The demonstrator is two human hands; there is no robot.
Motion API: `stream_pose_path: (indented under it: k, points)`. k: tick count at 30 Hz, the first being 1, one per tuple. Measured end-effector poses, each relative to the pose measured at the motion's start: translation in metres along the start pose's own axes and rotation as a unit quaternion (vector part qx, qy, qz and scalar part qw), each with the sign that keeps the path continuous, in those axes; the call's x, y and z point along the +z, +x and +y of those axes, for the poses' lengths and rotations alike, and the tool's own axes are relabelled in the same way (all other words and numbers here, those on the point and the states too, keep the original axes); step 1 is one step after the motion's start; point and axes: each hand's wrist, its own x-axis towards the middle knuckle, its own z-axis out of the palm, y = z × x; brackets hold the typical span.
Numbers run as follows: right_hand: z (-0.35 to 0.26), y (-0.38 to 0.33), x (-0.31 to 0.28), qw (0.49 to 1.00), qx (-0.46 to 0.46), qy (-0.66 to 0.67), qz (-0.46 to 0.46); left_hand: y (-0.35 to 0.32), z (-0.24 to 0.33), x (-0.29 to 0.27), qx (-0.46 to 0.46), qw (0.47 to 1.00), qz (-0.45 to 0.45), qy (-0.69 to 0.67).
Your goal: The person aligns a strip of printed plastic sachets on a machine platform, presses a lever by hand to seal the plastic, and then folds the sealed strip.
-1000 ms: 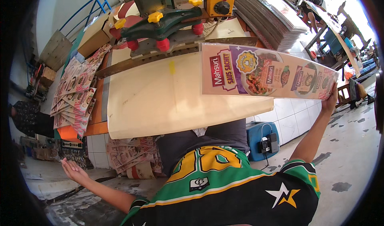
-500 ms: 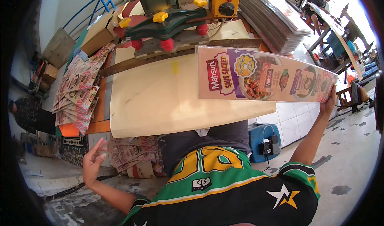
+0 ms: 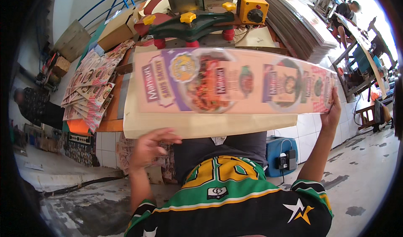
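A long pink printed plastic-covered sheet (image 3: 254, 84), showing pictures of food, spans the space over the press bed. Its right end is gripped by my right hand (image 3: 331, 111). Beneath it lies a cream board sheet (image 3: 210, 127), largely covered by the print. My left hand (image 3: 153, 147), slightly smeared by motion, is just below the board's near left edge, fingers apart and holding nothing. Behind the print stands a dark green press head (image 3: 191, 25) with yellow knobs and red feet.
Printed sheets (image 3: 90, 84) are piled at the left beside a cardboard box (image 3: 117, 29). A yellow control box (image 3: 253, 9) and a tall stack of boards (image 3: 296, 25) stand behind. A blue container (image 3: 275, 153) is by my legs. People are at left (image 3: 35, 107) and far right (image 3: 346, 14).
The printed sheet has swung left over the cream board, still in my right hand. My left hand has come rightward toward the board's near edge.
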Motion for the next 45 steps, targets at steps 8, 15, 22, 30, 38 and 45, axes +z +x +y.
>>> stream_pose_path:
  k: [8, 15, 22, 30, 38, 45]
  points:
    - [0.092, -0.058, 0.135, 0.998, 0.035, -0.042, -0.012, 0.049, -0.045, 0.124, 0.096, 0.980, -0.002, -0.172]
    - [0.140, -0.113, 0.182, 0.940, 0.196, -0.165, -0.226, 0.036, -0.059, 0.113, 0.184, 0.902, 0.336, -0.197]
    - [0.123, -0.088, 0.185, 0.865, 0.152, -0.393, -0.272, 0.034, -0.008, 0.016, 0.270, 0.815, 0.505, -0.090]
    - [0.133, -0.063, 0.142, 0.881, 0.141, -0.404, -0.203, -0.015, 0.045, -0.250, 0.215, 0.787, 0.578, 0.028]
    - [0.134, -0.061, 0.143, 0.873, 0.133, -0.402, -0.240, -0.030, 0.050, -0.392, -0.094, 0.575, 0.643, 0.497]
    - [0.132, -0.060, 0.139, 0.867, 0.131, -0.405, -0.257, -0.011, -0.006, -0.373, -0.148, 0.689, 0.400, 0.586]
